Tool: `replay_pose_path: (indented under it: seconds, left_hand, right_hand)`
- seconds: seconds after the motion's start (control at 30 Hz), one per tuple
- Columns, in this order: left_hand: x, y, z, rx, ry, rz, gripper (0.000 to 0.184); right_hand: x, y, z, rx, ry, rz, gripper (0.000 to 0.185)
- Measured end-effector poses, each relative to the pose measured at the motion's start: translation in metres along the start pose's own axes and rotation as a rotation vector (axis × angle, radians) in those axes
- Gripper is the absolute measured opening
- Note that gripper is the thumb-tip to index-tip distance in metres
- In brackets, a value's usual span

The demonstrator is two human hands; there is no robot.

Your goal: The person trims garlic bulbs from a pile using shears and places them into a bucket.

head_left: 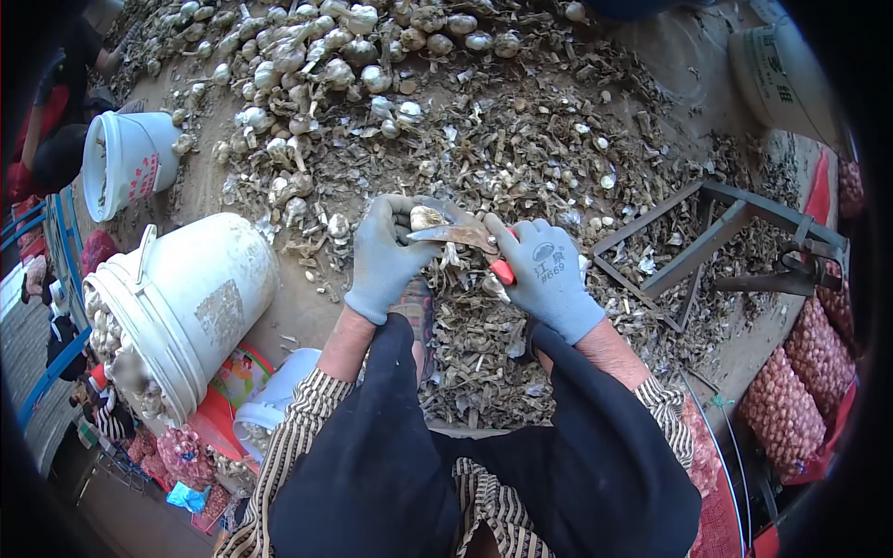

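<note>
In a grey glove, my left hand (386, 251) is closed around a garlic bulb (426, 219), held up in front of my knees. My right hand (547, 274), gloved alike with dark print on its back, grips a knife by its red handle (502, 272). The knife's rusty, curved blade (453, 234) points left and lies across the lower side of the bulb. Whether the edge has cut into the garlic I cannot tell. Dry skins and cut stalks (484, 344) cover the ground beneath both hands.
Loose garlic bulbs (358, 51) are heaped at the far side. At left, a large white bucket (219, 288) of garlic lies tipped, near a smaller white bucket (149, 153). A metal frame (698, 256) stands at right, beside filled net sacks (786, 409). Another person (56, 139) is at the upper left.
</note>
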State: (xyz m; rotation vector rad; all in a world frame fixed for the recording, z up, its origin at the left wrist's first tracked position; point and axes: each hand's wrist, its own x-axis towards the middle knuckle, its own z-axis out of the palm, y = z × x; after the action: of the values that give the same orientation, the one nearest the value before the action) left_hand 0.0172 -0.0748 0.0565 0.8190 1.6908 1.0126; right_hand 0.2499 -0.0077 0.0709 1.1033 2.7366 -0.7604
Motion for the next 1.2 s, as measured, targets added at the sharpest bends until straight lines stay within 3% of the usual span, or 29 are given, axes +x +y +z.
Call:
replay_pose_path:
  seconds: [0.07,0.13,0.3,0.6,0.67,0.83,0.9,0.93,1.0,1.07,1.17,1.2]
  left_hand:
    - [-0.004,0.013,0.003,0.284,-0.028,0.06,0.046]
    - [-0.006,0.014,0.003,0.288,-0.018,0.048,0.045]
    - [-0.012,0.013,0.004,0.173,-0.009,0.01,0.037]
    - [-0.018,0.009,0.002,-0.052,-0.053,-0.163,0.041]
    - [-0.023,0.017,0.002,-0.234,-0.058,-0.305,0.04]
    - [-0.031,0.003,-0.005,-0.458,-0.212,-0.326,0.045]
    - [-0.034,-0.004,-0.009,-0.61,-0.237,-0.347,0.047]
    - [-0.034,-0.008,-0.013,-0.715,-0.261,-0.353,0.05]
    - [-0.036,-0.02,-0.024,-1.013,-0.366,-0.381,0.051]
    - [-0.038,-0.024,-0.024,-1.037,-0.293,-0.379,0.054]
    - [-0.033,-0.049,-0.031,-1.115,-0.281,-0.294,0.057]
    - [-0.032,-0.046,-0.033,-1.115,-0.273,-0.292,0.056]
  right_hand:
    - [-0.002,0.0,0.0,-0.022,-0.016,-0.006,0.065]
    - [-0.003,0.0,0.002,-0.042,-0.029,-0.018,0.067]
    - [-0.005,0.009,0.005,-0.001,-0.071,-0.094,0.072]
    - [-0.009,0.017,0.024,0.021,-0.061,-0.141,0.074]
    - [-0.013,0.022,0.026,0.048,-0.124,-0.09,0.071]
    - [-0.02,0.028,0.021,0.063,-0.097,-0.1,0.064]
    - [-0.02,0.019,0.023,0.185,-0.199,-0.007,0.061]
    - [-0.022,0.013,0.03,0.47,-0.044,0.073,0.053]
    - [-0.027,0.004,0.029,0.759,-0.02,0.394,0.041]
    - [-0.026,0.008,0.03,0.818,0.062,0.451,0.027]
    - [-0.035,0.019,0.05,0.78,0.057,0.388,0.028]
    - [-0.035,0.015,0.043,0.769,0.034,0.34,0.036]
